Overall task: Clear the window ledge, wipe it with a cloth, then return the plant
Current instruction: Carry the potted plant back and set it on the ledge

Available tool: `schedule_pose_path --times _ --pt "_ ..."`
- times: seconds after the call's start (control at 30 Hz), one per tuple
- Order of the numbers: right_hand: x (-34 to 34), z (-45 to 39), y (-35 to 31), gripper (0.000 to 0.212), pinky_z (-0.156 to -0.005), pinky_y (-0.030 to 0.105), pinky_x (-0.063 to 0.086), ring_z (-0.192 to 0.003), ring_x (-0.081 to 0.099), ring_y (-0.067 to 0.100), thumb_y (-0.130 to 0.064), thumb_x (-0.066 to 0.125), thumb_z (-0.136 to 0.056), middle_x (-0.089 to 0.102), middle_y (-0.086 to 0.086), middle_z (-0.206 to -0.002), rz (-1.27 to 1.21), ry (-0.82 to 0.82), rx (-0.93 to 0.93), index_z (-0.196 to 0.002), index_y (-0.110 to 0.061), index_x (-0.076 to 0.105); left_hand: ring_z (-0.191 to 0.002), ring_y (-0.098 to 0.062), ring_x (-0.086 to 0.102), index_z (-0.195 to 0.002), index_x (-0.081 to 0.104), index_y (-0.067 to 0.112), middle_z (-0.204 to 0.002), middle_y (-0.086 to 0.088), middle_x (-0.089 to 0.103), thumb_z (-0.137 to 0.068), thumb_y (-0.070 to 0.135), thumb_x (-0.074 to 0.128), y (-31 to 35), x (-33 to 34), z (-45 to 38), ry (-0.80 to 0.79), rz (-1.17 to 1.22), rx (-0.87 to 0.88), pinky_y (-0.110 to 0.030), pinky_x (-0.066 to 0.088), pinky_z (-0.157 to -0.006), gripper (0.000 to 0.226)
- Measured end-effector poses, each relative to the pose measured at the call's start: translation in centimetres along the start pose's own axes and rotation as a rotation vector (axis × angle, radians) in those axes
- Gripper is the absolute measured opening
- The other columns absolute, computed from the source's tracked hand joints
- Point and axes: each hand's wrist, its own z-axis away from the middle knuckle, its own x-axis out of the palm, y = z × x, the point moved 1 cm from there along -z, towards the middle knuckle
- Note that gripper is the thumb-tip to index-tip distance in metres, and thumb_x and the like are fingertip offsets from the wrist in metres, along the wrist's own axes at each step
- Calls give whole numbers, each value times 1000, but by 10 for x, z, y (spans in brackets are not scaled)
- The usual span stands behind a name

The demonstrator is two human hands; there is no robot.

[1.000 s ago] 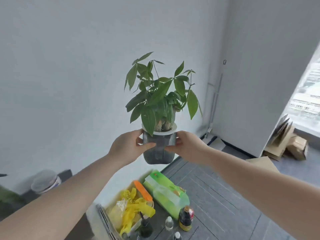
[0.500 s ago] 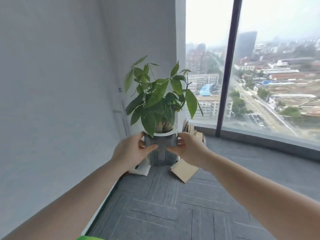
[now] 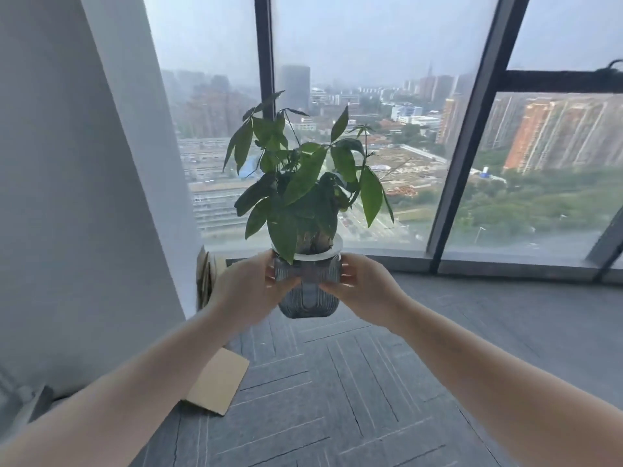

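White wall (image 3: 67, 163) fills the left side. At its foot, flat pieces of cardboard (image 3: 205, 281) lean against it, and one more cardboard sheet (image 3: 219, 382) lies on the grey carpet floor (image 3: 337, 399) near the left forearm.

Left hand (image 3: 246, 294) grips the left side of the pot (image 3: 306, 298); the thumb crosses the ribbed grey glass in front, and the other fingers are curled around the back, where I cannot see them well. Both arms are stretched forward and the pot is held up in the air above the floor, about in the middle of the view, in front of the window. The plant (image 3: 303, 183) stands upright in the pot, with broad green leaves and a white collar at the rim.

Right hand (image 3: 364, 291) grips the right side of the pot in the same way, thumb in front.

Behind the plant, the window ledge (image 3: 505, 264) runs along the bottom of the glass, well apart from the pot. Dark window frames (image 3: 472, 136) divide the glass, and a city shows outside.
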Motion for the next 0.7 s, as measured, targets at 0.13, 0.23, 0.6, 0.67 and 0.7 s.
schedule_pose_path --times 0.13,0.23,0.6,0.67,0.7 --pt "-46 -60 58 32 -89 40 55 -97 67 16 -26 70 -86 71 -2 -109 21 84 106 -115 -15 64 -89 -14 66 -95 58 32 -94 9 70 -84 51 63 30 53 -100 -123 17 90 -35 54 -82 23" --pt "-84 -100 111 31 -88 42 55 -95 68 18 -26 71 -85 71 -1 -106 23 155 175 -112 -14 65 -89 -14 65 -90 51 35 -92 10 68 -84 54 62 60 99 -168 -193 0 157 -35 54 -81 22" --pt "-223 -287 294 29 -87 45 55 -94 68 22 -24 71 -84 73 2 -103 -21 195 197 -109 -10 66 -95 -16 66 -108 60 28 -102 7 70 -87 56 55 164 251 -405 -246 -30 136 -38 55 -80 36" --pt "-244 -327 315 28 -87 45 56 -93 69 20 -24 72 -83 74 1 -102 -37 185 188 -108 -12 67 -96 -17 66 -110 60 27 -103 5 70 -86 59 54 174 267 -449 -239 -39 137 -39 54 -81 40" --pt "-252 -347 323 28 -87 44 56 -93 69 19 -24 72 -83 74 0 -102 -36 179 178 -108 -13 67 -96 -18 65 -110 59 27 -104 4 70 -86 59 54 176 274 -470 -237 -43 133 -40 54 -81 40"
